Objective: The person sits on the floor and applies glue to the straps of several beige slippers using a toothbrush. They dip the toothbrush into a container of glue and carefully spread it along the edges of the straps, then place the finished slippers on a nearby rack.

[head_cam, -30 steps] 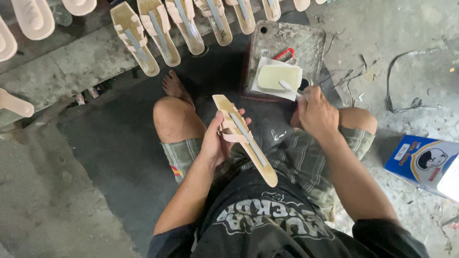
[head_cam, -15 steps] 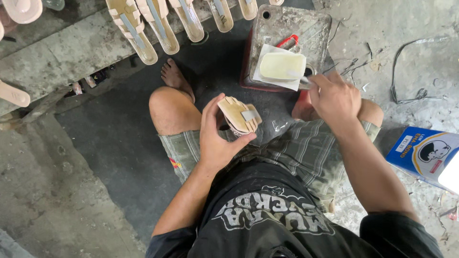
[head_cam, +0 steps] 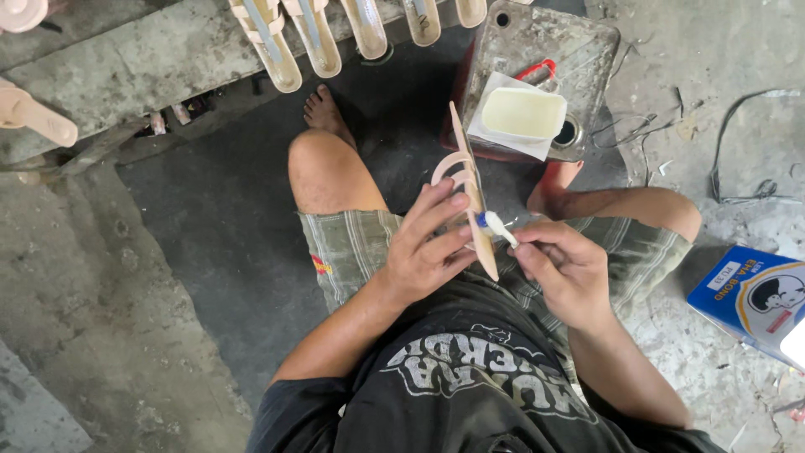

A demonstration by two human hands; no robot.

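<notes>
On the grey concrete floor [head_cam: 168,335], the left hand [head_cam: 423,247] grips a tan sandal sole [head_cam: 470,189] edge-up; the right hand [head_cam: 562,264] pinches a small brush [head_cam: 495,225] against it.

Left hand [head_cam: 423,252] holds a sandal sole [head_cam: 471,197] edge-up; right hand [head_cam: 563,267] touches a brush [head_cam: 493,225] to it

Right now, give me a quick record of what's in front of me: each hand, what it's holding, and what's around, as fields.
left hand: grips a beige sandal sole held on edge, straps facing left
right hand: pinches a small brush, its tip against the sole
glue tub: open, pale contents, resting on a metal can
drying row: more soles leaning on a concrete ledge
blue box: on the floor to the right
posture: seated, bare knees apart
</notes>
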